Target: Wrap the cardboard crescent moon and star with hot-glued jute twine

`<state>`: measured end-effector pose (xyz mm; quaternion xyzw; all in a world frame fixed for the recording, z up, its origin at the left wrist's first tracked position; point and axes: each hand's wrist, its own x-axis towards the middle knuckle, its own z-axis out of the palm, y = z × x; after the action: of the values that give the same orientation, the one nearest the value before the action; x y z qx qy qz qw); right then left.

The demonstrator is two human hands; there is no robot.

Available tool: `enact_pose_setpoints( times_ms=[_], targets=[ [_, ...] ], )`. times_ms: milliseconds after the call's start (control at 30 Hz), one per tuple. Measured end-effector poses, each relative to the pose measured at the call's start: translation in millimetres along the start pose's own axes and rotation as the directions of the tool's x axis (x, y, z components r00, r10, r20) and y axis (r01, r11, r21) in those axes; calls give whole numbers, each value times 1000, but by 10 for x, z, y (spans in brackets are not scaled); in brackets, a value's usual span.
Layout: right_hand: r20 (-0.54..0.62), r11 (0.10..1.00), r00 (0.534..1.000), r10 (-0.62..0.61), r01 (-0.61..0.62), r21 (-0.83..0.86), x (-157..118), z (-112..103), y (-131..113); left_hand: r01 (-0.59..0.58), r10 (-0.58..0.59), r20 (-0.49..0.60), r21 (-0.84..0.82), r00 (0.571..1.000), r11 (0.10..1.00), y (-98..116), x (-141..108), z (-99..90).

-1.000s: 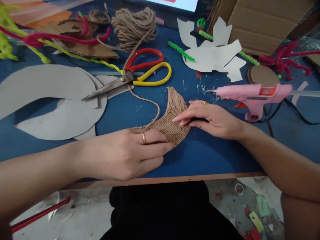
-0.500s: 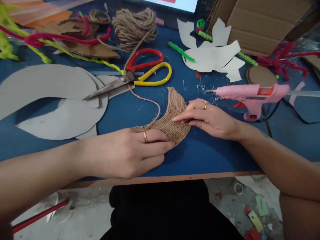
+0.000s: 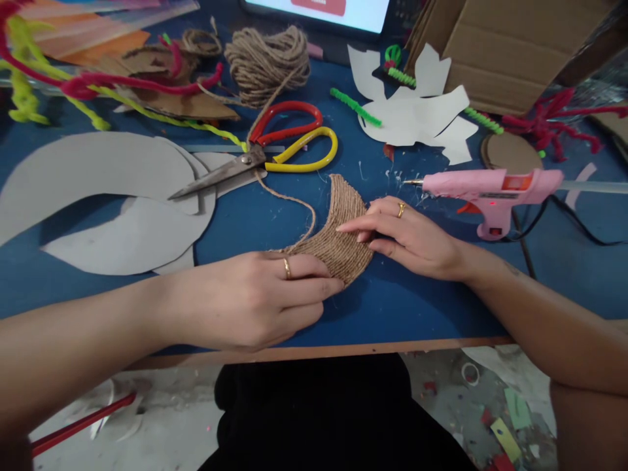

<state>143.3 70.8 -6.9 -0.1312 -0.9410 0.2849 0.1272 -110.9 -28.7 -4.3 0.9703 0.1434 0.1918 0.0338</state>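
Basically, left hand (image 3: 250, 297) sat half-curled over the twine-covered piece (image 3: 343, 235), fingers lying across it (thumb hidden, so couldn't tell if it gripped or just pressed). Right hand (image 3: 415, 239) was loosely open, index fingertip touching the piece's face, thumb near its right side. Piece lay near the middle of the table's (image 3: 392, 317) front edge, a twine strand (image 3: 295, 199) looping from it toward the scissors (image 3: 254, 157). Scissors, twine bundle (image 3: 267, 62) and pink glue gun (image 3: 490, 186) lay farther back from that edge.
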Motion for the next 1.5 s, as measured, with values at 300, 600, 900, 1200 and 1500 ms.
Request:
enact_pose_setpoints(
  times_ms=[300,600,900,1200,1500],
  targets=[
    [-33,999,999,43,-43,-14,-4,61,-41,23,-23,9,-8,1000,1000,12,7,3],
    [-72,993,990,118,-118,-6,23,82,-204,7,-7,14,-31,1000,999,16,18,-17],
    [-73,982,990,121,-131,-137,32,147,-231,-2,2,0,-8,1000,1000,9,33,-19],
    [-75,980,986,149,-157,-124,53,145,-258,43,-44,46,3,998,999,28,25,-46],
    [-72,969,978,195,-204,-136,63,164,-325,48,-48,29,9,998,999,29,38,-51]
  ],
)
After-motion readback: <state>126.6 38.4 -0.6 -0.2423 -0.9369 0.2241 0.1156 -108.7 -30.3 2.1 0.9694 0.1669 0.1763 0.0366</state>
